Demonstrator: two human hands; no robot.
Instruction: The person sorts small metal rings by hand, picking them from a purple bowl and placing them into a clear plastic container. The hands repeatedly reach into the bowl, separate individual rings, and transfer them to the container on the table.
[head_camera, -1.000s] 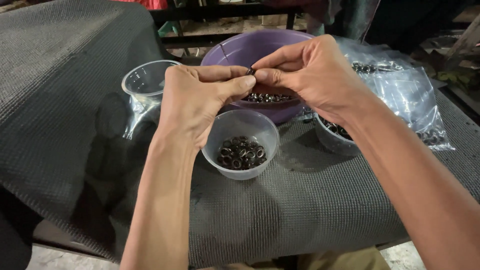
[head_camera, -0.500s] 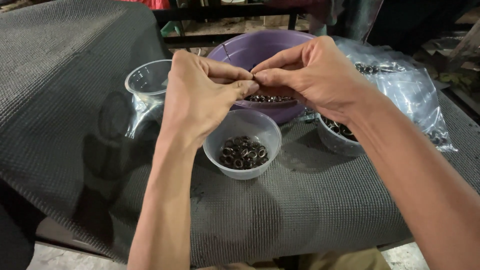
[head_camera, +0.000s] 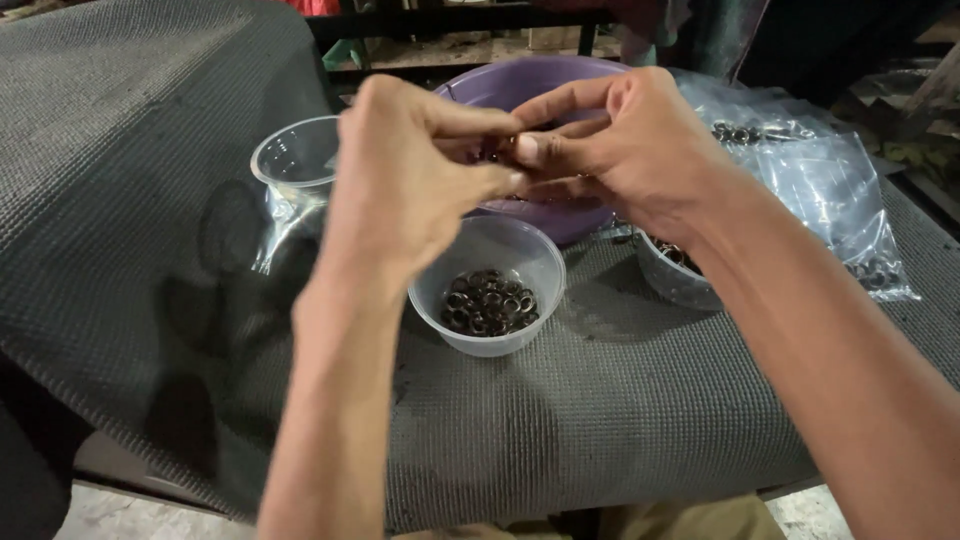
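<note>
Left hand (head_camera: 405, 185) and right hand (head_camera: 615, 150) meet fingertip to fingertip above the purple bowl (head_camera: 600, 78), each with thumb and forefinger pressed together; whatever small part sits between them is hidden by the fingers, so the pinched item cannot be identified. Directly below the hands: a small translucent plastic cup (head_camera: 487, 284), round, smooth-walled, holding a shallow heap of dark metal rings (head_camera: 488, 301), washer-like, some glinting. Purple bowl is wide, round, matte plastic; only a few dark bits show inside under the fingers. A second small cup (head_camera: 672, 278) stands just right of the first, partly covered by the right forearm, with similar rings visible at its rim. To the left, a clear plastic cup (head_camera: 296, 158), thin-walled, appears empty; a crumpled clear film or bag (head_camera: 283, 222) lies against its base. Far right: a clear plastic bag (head_camera: 830, 185), wrinkled and glossy, with more metal rings seen through it near the top and the lower corner. Everything rests on a table covered by a grey cloth (head_camera: 130, 180) with a waffle-grid weave, draped and sagging over the near edge.
</note>
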